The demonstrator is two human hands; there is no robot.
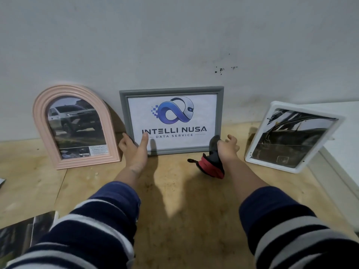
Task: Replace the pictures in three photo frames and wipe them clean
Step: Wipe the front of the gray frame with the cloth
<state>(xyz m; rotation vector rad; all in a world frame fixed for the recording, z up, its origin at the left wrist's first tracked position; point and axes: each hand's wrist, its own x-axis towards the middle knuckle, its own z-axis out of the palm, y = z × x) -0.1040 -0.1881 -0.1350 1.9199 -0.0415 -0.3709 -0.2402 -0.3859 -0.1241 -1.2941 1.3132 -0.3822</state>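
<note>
Three frames lean against the wall on the wooden table. A grey rectangular frame (172, 90) with a logo print stands in the middle. My left hand (135, 148) grips its lower left corner, thumb on the glass. My right hand (227, 148) is at its lower right corner and holds a dark grey and red cloth (210, 166), fingers partly spread. A pink arched frame (41, 113) with a car picture stands at the left. A white rectangular frame (250, 152) with a dark picture leans tilted at the right.
A loose dark printed picture (23, 232) lies at the table's lower left edge. A white box or cabinet (342, 144) stands at the right, behind the white frame. The wooden table (174, 191) stretches between my arms. The grey wall is close behind the frames.
</note>
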